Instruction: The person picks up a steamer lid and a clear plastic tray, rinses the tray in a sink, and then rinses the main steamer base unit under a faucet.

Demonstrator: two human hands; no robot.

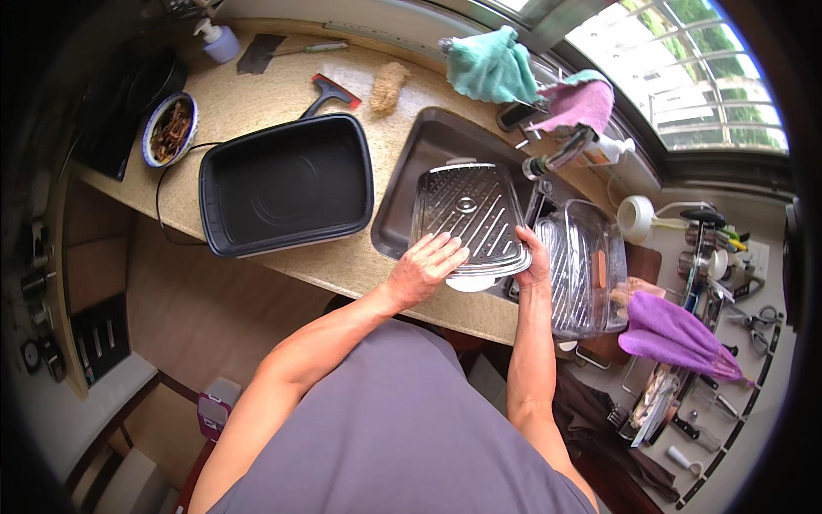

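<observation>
A rectangular ridged, perforated tray (472, 209) with a shiny, see-through-looking rim is tilted over the dark sink basin (401, 173). White tabs (471, 283) stick out at its near and far ends. My left hand (427, 266) lies flat over its near left corner, fingertips on the ridged face. At the near right corner, my right hand (534, 257) grips the rim with the thumb on top. Just right of that hand, a clear, ribbed rectangular container (581, 276) stands by the sink's side.
Left of the sink stands a deep black rectangular pan (289, 183) with a cord beside it. Around it are a bowl of dark scraps (170, 132), a squeegee (331, 93), a loofah (388, 87) and a pump bottle (218, 42). The faucet (559, 157) and hanging cloths (491, 64) overhang the sink.
</observation>
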